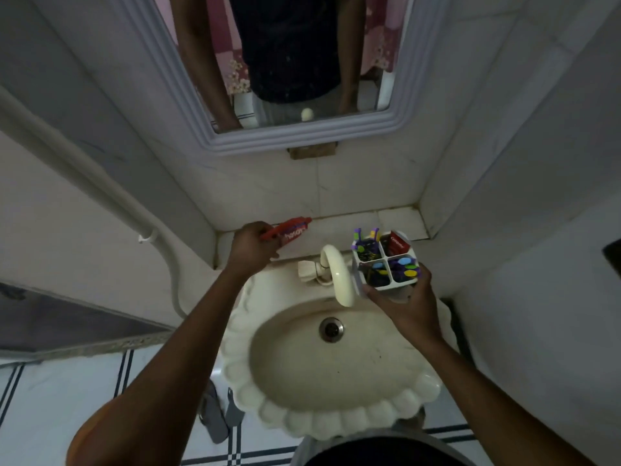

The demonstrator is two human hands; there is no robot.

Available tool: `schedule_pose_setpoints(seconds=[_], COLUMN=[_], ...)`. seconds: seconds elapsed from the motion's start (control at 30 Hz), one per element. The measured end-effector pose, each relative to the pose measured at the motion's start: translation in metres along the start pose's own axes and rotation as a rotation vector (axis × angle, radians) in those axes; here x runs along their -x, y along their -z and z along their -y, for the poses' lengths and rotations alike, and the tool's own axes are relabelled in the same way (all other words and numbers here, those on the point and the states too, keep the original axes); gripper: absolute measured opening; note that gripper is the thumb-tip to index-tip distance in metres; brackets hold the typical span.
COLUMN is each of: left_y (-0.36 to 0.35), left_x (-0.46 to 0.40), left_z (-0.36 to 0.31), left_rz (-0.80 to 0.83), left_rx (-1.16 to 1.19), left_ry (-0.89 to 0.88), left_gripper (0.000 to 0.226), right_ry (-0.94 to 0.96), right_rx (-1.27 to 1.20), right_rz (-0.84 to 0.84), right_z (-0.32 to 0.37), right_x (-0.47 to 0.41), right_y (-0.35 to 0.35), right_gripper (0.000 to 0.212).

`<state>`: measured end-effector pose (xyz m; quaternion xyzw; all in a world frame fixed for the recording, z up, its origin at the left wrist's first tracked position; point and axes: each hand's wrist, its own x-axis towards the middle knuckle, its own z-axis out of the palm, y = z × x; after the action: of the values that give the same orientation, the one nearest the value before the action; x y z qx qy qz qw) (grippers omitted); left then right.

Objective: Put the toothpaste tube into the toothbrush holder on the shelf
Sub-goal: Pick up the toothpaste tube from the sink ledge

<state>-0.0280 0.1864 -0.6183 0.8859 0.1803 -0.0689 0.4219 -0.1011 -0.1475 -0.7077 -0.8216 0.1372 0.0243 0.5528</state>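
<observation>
Head view. The left hand (250, 245) is closed around a red toothpaste tube (291, 230), gripping it near one end; the tube lies roughly level above the tiled shelf (396, 218), its free end pointing right toward the wall corner. The right hand (408, 302) grips the white toothbrush holder (384, 260) from below and behind, keeping it raised just in front of the shelf (four compartments, divided by a cross). The far right compartment contains a red carton (400, 243); the others hold purple and multicoloured items, too blurred to identify. A cream tap (337, 274) curves over the scalloped basin (332, 371), between the two hands. A framed mirror (289, 62) hangs above.
</observation>
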Motion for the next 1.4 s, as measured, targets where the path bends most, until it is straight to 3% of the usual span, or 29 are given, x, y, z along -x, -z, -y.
schedule_pose_setpoints(seconds=[0.2,0.37,0.53,0.77,1.1,1.4], left_y=[0.02,0.009,-0.026,-0.075,-0.076,-0.071], left_x=[0.047,0.082,0.1,0.105,0.103,0.117], left_z=[-0.062,-0.11,-0.138,-0.155,-0.131,-0.112], left_rz=[0.099,0.019,0.045,0.149,0.069,-0.077], left_rx=[0.212,-0.074,-0.361,-0.612,-0.365,-0.329], left_ry=[-0.212,-0.454,-0.545,-0.546,-0.537,-0.56], left_gripper=[0.032,0.026,0.019,0.022,0.013,0.024], right_ry=[0.03,0.032,0.041,0.069,0.077,0.117], right_rx=[0.017,0.035,0.067,0.092,0.039,-0.086], right_rz=[0.065,0.079,0.119,0.165,0.153,-0.033], right_z=[0.016,0.021,0.023,0.023,0.017,0.03], right_x=[0.003,0.002,0.0,-0.007,-0.011,-0.016], right_y=[0.011,0.021,0.033,0.044,0.031,0.024], right_gripper=[0.129,0.125,0.126,0.126,0.134,0.119])
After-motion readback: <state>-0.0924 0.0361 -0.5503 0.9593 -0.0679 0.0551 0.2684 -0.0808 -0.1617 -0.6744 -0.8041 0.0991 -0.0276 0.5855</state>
